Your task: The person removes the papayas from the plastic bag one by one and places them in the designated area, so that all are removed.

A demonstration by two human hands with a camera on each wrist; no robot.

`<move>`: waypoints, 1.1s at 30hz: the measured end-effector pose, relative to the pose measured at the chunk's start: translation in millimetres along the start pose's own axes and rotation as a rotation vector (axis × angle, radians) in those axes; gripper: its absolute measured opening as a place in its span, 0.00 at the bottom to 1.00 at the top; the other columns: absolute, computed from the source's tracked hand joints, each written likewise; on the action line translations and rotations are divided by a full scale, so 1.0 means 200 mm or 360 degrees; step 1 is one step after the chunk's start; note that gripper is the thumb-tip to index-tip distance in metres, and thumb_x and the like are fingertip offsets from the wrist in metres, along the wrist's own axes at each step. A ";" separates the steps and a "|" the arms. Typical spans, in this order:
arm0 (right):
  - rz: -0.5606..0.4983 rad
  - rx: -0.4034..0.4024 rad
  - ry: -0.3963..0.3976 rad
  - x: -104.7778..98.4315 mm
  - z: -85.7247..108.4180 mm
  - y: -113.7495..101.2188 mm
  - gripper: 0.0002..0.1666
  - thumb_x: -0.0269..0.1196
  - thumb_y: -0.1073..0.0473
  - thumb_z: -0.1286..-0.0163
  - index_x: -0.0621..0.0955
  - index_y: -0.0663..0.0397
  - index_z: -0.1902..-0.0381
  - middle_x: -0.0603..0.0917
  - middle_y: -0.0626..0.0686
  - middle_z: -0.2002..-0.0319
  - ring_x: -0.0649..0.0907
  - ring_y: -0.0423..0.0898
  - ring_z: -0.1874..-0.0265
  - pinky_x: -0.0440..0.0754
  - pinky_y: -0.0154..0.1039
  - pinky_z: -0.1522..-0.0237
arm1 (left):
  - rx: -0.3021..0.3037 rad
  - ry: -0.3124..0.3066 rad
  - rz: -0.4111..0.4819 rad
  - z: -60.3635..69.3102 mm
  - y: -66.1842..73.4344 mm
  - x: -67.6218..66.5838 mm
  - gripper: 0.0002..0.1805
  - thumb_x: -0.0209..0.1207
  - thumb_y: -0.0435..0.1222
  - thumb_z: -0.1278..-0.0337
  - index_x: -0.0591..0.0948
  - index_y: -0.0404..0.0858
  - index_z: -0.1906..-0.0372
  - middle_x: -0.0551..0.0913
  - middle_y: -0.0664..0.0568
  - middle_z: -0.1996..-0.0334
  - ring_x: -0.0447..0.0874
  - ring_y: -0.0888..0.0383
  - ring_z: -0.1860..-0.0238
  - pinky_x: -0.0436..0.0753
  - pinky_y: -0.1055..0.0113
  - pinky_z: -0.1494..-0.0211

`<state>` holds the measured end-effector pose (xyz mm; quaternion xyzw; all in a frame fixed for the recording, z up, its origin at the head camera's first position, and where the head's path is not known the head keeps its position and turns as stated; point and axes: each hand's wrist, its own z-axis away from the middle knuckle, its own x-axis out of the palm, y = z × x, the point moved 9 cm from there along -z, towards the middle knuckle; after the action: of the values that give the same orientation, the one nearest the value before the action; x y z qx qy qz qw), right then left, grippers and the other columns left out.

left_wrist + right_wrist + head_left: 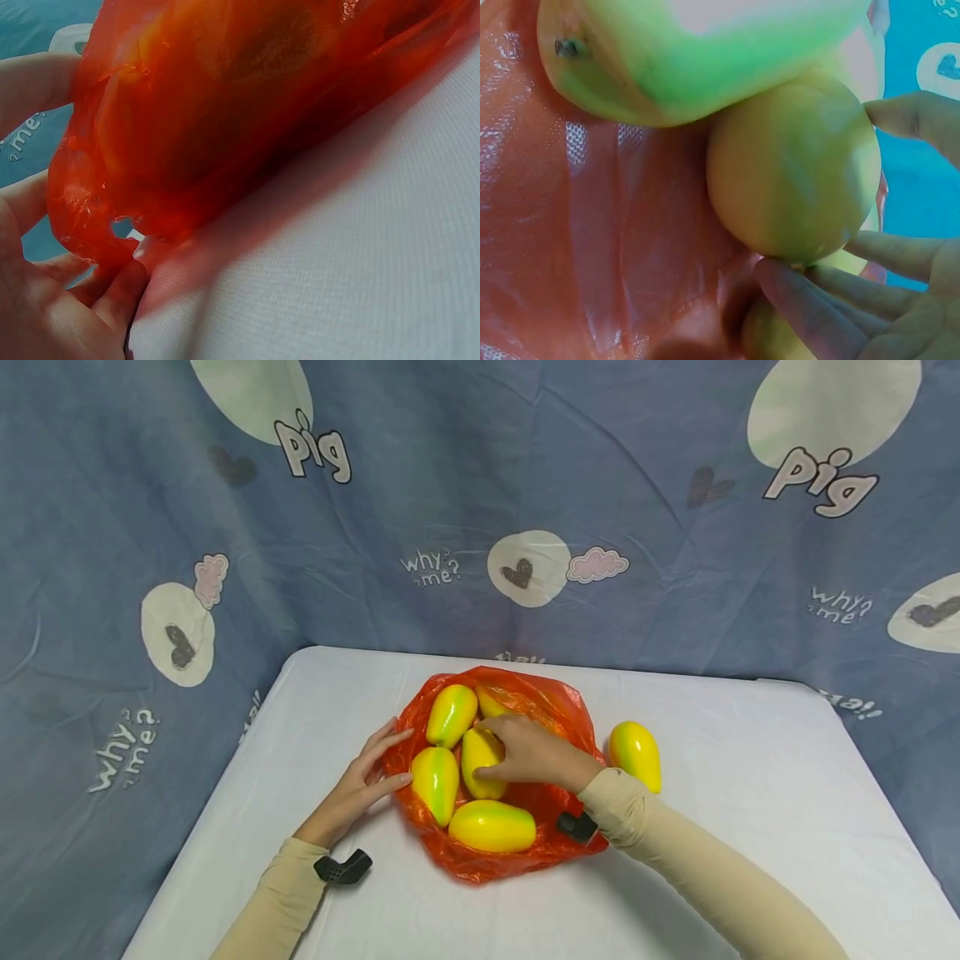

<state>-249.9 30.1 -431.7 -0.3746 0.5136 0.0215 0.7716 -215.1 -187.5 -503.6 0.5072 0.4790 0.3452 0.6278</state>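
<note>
An open red plastic bag (555, 693) lies spread on the white table with several yellow-green mangoes in it. My right hand (536, 752) reaches in from the right and holds the middle mango (480, 768), thumb on one side and fingers on the other. In the right wrist view, fingertips touch this mango (795, 172) at its edges, close against a larger-looking mango (705, 60). At the bag's left side my left hand (367, 785) touches the plastic with spread, fairly straight fingers. The left wrist view shows fingers (37, 199) beside the crumpled bag (202, 135).
One loose mango (636, 756) lies on the table (750, 793) just right of the bag. Behind the table's far edge hangs a blue printed curtain (570, 485). Black wrist devices (343, 867) sit on both sleeves.
</note>
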 end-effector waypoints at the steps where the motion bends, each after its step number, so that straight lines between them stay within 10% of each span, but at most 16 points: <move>1: -0.0004 -0.0011 -0.0013 0.00 0.00 0.00 0.40 0.74 0.44 0.38 0.77 0.56 0.33 0.84 0.50 0.42 0.81 0.46 0.50 0.83 0.43 0.41 | -0.0007 0.0001 -0.0001 0.00 0.00 0.00 0.35 0.64 0.40 0.33 0.69 0.51 0.23 0.43 0.52 0.15 0.36 0.42 0.15 0.43 0.32 0.17; 6: -0.0018 -0.0030 -0.0069 0.02 0.00 0.00 0.43 0.75 0.44 0.38 0.75 0.55 0.30 0.83 0.50 0.41 0.80 0.45 0.49 0.82 0.42 0.40 | -0.0029 -0.0003 -0.0012 0.00 -0.02 0.00 0.35 0.64 0.40 0.32 0.68 0.51 0.22 0.43 0.52 0.15 0.36 0.43 0.14 0.45 0.41 0.15; 12: -0.0053 -0.0023 -0.0111 0.05 0.00 0.01 0.45 0.76 0.41 0.39 0.73 0.48 0.28 0.82 0.48 0.41 0.80 0.45 0.50 0.83 0.41 0.43 | -0.0031 -0.0009 -0.0034 0.00 -0.02 0.00 0.35 0.64 0.41 0.32 0.68 0.54 0.23 0.44 0.53 0.15 0.37 0.45 0.14 0.53 0.81 0.22; 19: -0.0116 -0.0043 -0.0107 0.06 0.00 0.01 0.46 0.77 0.44 0.39 0.73 0.47 0.26 0.80 0.48 0.35 0.79 0.46 0.45 0.82 0.44 0.38 | -0.0028 -0.0005 -0.0013 0.00 -0.01 0.00 0.35 0.65 0.41 0.32 0.68 0.54 0.23 0.44 0.53 0.15 0.38 0.44 0.15 0.47 0.40 0.15; 33: -0.0236 -0.0091 -0.0041 0.03 0.05 0.02 0.48 0.78 0.47 0.40 0.71 0.45 0.25 0.75 0.48 0.28 0.76 0.47 0.34 0.77 0.49 0.30 | -0.0002 -0.0002 -0.0013 -0.01 -0.01 0.00 0.35 0.64 0.40 0.32 0.68 0.51 0.23 0.44 0.50 0.15 0.36 0.40 0.15 0.44 0.34 0.17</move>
<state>-241.1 38.2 -436.7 -0.4332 0.4737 -0.0163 0.7666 -216.3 -187.7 -506.4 0.5050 0.4805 0.3428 0.6297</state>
